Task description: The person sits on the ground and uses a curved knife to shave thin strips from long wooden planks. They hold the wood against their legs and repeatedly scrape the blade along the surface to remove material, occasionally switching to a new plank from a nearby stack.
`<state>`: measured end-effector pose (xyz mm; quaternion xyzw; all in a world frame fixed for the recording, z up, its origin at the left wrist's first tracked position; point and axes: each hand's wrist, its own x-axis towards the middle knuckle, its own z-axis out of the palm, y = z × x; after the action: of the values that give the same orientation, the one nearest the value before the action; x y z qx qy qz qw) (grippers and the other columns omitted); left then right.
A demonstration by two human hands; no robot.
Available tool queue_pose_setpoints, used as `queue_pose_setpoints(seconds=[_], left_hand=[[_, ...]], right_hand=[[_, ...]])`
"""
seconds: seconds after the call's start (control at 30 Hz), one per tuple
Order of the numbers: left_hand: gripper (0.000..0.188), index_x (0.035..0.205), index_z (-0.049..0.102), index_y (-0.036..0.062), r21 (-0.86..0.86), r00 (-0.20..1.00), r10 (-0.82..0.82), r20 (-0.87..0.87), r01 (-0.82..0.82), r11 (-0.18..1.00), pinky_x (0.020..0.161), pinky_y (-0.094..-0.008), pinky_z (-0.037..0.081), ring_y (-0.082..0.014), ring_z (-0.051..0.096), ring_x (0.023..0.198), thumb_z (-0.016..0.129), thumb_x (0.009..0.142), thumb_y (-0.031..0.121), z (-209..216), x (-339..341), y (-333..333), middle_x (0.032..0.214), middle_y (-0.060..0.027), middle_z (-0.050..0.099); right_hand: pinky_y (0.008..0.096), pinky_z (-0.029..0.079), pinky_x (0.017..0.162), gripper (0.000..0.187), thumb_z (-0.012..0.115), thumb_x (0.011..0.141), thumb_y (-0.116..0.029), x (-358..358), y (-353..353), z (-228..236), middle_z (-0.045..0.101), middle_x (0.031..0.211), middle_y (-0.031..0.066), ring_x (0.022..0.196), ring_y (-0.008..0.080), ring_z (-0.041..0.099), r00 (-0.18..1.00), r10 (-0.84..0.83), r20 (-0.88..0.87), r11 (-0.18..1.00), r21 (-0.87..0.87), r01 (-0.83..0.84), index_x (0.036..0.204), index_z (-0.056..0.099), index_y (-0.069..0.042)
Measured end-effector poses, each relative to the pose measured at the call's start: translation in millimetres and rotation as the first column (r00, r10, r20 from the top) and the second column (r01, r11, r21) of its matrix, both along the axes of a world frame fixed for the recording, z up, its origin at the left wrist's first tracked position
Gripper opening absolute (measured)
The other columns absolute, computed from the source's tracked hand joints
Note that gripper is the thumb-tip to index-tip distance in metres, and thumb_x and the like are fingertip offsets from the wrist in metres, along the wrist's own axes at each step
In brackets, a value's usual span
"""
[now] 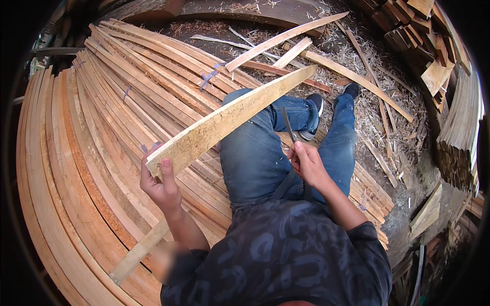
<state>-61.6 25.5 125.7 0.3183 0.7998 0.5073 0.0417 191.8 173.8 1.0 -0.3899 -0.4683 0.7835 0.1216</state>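
Gripped at its near end by my left hand (161, 181), a long pale wooden board (224, 122) slants up across my thigh toward the far right. Its broad face is rough and speckled brown. The thumb presses that face while the fingers wrap behind the end. My right hand (306, 162) is closed around the handle of a knife (287, 124), whose dark narrow blade points up and away. The blade stands apart from the board, just below its far half. The knife's handle is mostly hidden by the fingers.
Bundled wooden slats (102, 153) spread beneath me and to the left, some tied with purple strips (209, 76). Loose slats (357, 81) lie among wood shavings (393, 112) ahead. Split timber (416, 30) is stacked at the far right, beside a pale bundle (459, 132).
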Motion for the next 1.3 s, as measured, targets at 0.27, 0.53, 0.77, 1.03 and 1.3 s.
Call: queue_pose_setpoints(seconds=[0.27,0.53,0.77,1.03,1.3], left_hand=[[0.015,0.089,0.055,0.0002,-0.439,0.964,-0.265,0.034,0.252,0.862,0.08,-0.0364,0.044,-0.026,0.055,0.084,0.065,0.08,0.006,5.7,11.5,-5.8,0.085,-0.0129,0.06],[0.014,0.088,0.052,0.0014,-0.339,0.942,-0.284,0.18,0.33,0.881,0.068,-0.0361,0.046,-0.0262,0.058,0.073,0.064,0.084,0.007,-15.1,44.0,15.7,0.082,-0.0142,0.06],[0.022,0.107,0.059,-0.0024,-0.298,0.917,-0.327,0.228,0.386,0.873,0.069,-0.0337,0.049,-0.0243,0.064,0.078,0.061,0.089,0.01,-17.5,50.6,19.3,0.089,-0.0166,0.065],[0.021,0.104,0.065,-0.0018,-0.564,0.898,-0.235,0.372,0.42,0.711,0.061,-0.0342,0.049,-0.0253,0.066,0.063,0.061,0.091,0.014,-4.0,50.6,21.9,0.07,-0.0159,0.065],[0.024,0.106,0.067,-0.0008,-0.503,0.915,-0.29,0.279,0.397,0.768,0.057,-0.0334,0.049,-0.0271,0.068,0.062,0.062,0.091,0.017,-24.0,61.3,17.8,0.07,-0.0184,0.066]], right_hand=[[0.0392,0.038,0.051,0.052,0.052,0.098,-0.037,-53.8,3.1,-9.7,0.044,0.052,0.0146,0.048,0.0206,0.046,0.985,0.115,0.13,0.902,0.401,-0.159,0.069,0.055,0.007],[0.048,0.042,0.055,0.057,0.055,0.095,-0.041,-60.4,11.9,-3.6,0.051,0.055,0.0266,0.052,0.0421,0.053,0.971,0.08,0.226,0.845,0.502,-0.186,0.067,0.06,0.007],[0.0499,0.045,0.057,0.059,0.056,0.094,-0.045,-60.4,13.5,-12.4,0.055,0.06,0.0287,0.059,0.0458,0.057,0.941,0.035,0.336,0.764,0.598,-0.241,0.066,0.062,0.006],[0.0511,0.048,0.059,0.059,0.056,0.093,-0.049,-57.5,14.7,-17.0,0.059,0.061,0.0256,0.06,0.0435,0.06,0.917,0.063,0.395,0.704,0.634,-0.321,0.065,0.062,0.003],[0.0507,0.05,0.065,0.066,0.05,0.094,-0.054,-46.4,59.8,-65.5,0.061,0.065,0.0274,0.066,0.0442,0.063,0.808,-0.066,0.585,0.782,0.533,-0.322,0.066,0.065,0.004]])
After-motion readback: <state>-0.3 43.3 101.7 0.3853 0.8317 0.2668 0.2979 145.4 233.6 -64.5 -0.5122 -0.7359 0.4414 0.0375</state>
